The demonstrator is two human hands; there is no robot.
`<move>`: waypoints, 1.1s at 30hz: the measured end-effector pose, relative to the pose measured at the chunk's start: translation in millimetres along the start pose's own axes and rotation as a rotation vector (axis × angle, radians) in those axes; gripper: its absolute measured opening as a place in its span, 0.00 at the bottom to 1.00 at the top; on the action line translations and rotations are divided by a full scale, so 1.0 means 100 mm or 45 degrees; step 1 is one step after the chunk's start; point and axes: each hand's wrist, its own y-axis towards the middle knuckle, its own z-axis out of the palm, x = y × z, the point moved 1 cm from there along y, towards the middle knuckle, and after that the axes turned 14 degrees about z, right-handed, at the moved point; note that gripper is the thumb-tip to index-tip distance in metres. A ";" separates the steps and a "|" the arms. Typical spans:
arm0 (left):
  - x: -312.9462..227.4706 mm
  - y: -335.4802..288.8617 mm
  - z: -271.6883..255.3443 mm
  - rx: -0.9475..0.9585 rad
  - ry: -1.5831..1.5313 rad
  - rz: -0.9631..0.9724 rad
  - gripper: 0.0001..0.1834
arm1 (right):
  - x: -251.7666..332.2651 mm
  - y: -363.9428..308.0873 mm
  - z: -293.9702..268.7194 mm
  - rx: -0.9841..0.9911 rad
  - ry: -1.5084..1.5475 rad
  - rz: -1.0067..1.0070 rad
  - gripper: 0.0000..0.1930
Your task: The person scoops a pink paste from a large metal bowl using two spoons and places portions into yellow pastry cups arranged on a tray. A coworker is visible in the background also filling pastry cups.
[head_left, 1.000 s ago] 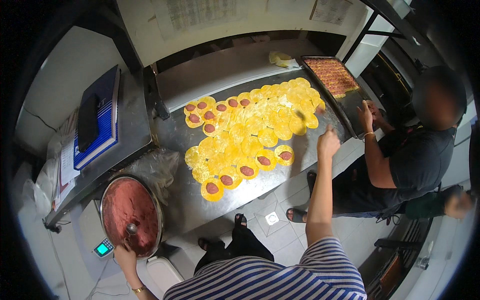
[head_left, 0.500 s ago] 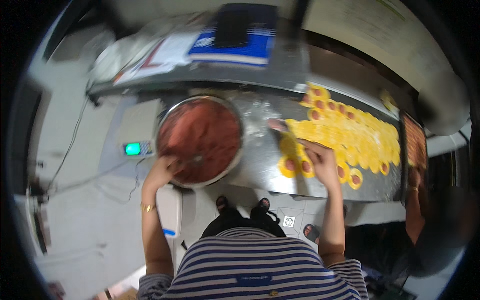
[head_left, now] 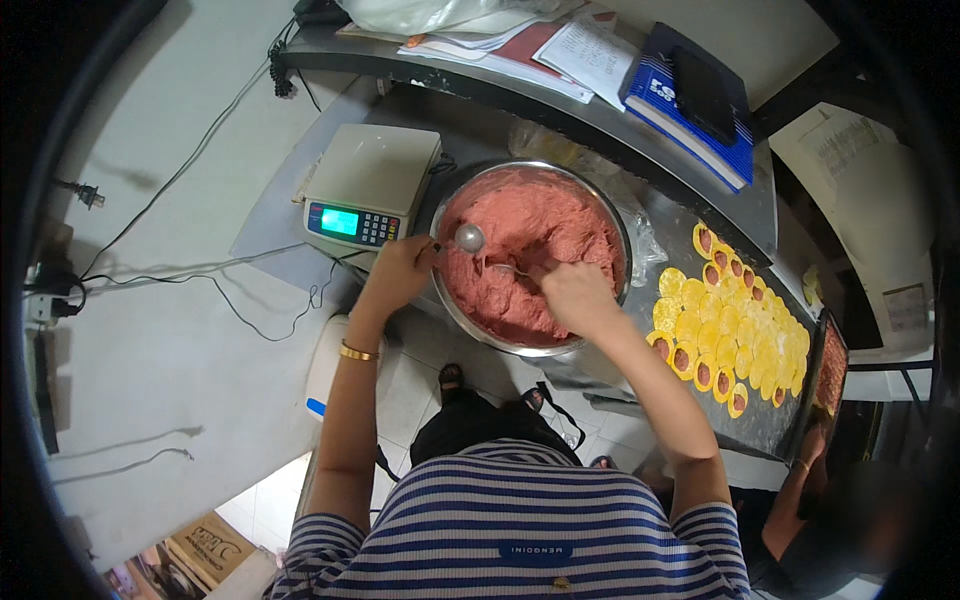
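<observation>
A wide steel bowl (head_left: pixel 622 222) full of pink minced meat (head_left: pixel 530 205) stands on the metal table. At its left rim my left hand (head_left: pixel 398 272) is closed on a round metal scoop (head_left: pixel 469 237), whose shiny cup is over the meat. My right hand (head_left: pixel 578 297) reaches over the bowl's near right side with fingers closed on a thin metal utensil (head_left: pixel 510 270); its end is down in the meat, so its kind is unclear. To the right, overlapping yellow round wrappers (head_left: pixel 715 325) cover the table, several with a dab of meat.
A white digital scale (head_left: pixel 370 180) with a lit green display stands left of the bowl. Papers (head_left: pixel 585 55), a blue book (head_left: pixel 690 105) and a black phone (head_left: pixel 703 95) lie on the raised shelf. Far right, a co-worker's hand (head_left: pixel 815 440) is at a dark tray (head_left: pixel 830 370).
My right hand has moved left from the wrappers into the bowl, with its utensil now in the meat. The left hand stays at the bowl's rim with the scoop. The view has swung left.
</observation>
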 end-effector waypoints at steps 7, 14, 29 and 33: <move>0.12 -0.08 0.27 -0.264 -0.112 -0.015 0.06 | 0.47 -0.23 0.03 0.164 -0.130 -0.143 0.08; 0.19 -0.07 0.33 -0.266 -0.084 -0.099 0.07 | 0.48 -0.36 0.02 0.326 0.348 0.507 0.12; 0.08 -0.03 0.07 0.031 -0.444 -0.335 0.11 | 0.27 -0.42 -0.21 -0.578 0.522 0.568 0.20; -0.09 0.10 0.33 0.000 -0.608 -0.453 0.12 | 0.51 -0.41 -0.03 -0.556 0.002 0.526 0.29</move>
